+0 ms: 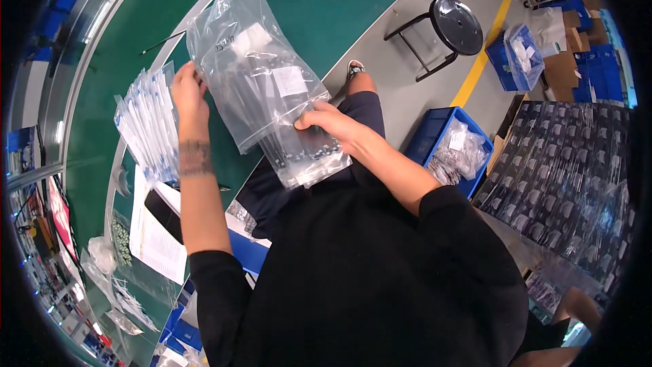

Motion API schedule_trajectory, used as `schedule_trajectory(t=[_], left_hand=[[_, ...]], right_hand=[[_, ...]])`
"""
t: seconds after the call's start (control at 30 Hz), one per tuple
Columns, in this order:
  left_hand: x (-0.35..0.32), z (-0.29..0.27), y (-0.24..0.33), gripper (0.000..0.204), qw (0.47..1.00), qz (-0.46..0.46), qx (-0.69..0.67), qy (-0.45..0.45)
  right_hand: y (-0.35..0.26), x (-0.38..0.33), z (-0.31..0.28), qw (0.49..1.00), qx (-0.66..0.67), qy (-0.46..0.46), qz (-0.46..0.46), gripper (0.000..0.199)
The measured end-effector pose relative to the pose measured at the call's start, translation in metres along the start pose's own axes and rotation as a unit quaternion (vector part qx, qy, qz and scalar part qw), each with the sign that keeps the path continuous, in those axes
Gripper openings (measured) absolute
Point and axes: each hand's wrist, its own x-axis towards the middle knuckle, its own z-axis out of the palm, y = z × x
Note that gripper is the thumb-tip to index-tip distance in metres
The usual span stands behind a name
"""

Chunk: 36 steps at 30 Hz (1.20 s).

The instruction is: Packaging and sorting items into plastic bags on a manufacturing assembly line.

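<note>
A large clear plastic bag (227, 88) lies slanted across the near edge of the green table and over my lap. White labels (291, 81) show on or through it, and so do several clear packets with small dark and white parts (309, 156) at its lower end. My right hand (334, 126) grips the bag's lower right side, thumb on top and the other fingers hidden beneath. At the upper left edge, my left hand (190, 92) has its fingers curled against the plastic, partly out of sight. Left of that hand lies a fanned row of clear packets with blue marks (146, 122).
Printed sheets (156, 248) and a dark flat object (163, 211) lie on the table (299, 0) at left. A black stool (456, 26) stands beyond. At right are blue bins (435, 132) of bagged parts and a wrapped stack of dark boxes (557, 177). Someone's arm (577, 309) shows lower right.
</note>
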Motion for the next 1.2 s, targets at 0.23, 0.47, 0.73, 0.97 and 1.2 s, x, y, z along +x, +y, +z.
schedule_trajectory(t=[0.23, 0.47, 0.73, 0.97, 1.2], left_hand=[[-0.232, -0.020, 0.037, 0.049, 0.848, 0.391, 0.295, -0.202], [-0.240, 0.004, 0.052, 0.020, 0.764, 0.425, 0.362, -0.324], [-0.223, 0.013, 0.077, 0.007, 0.885, 0.210, 0.232, -0.346], [-0.216, 0.014, 0.079, 0.021, 0.899, 0.230, 0.209, -0.308], [-0.218, 0.002, 0.082, 0.040, 0.700, 0.465, 0.393, -0.373]], right_hand=[[-0.007, -0.002, 0.003, 1.000, 0.002, -0.013, -0.019, 0.033], [-0.010, -0.001, 0.013, 0.996, -0.042, 0.069, -0.028, 0.019], [-0.014, 0.005, 0.008, 0.999, -0.005, 0.026, -0.022, 0.019], [-0.026, -0.002, 0.014, 0.999, 0.035, 0.000, 0.011, 0.020], [-0.041, 0.000, 0.019, 0.998, 0.065, -0.002, 0.019, 0.023]])
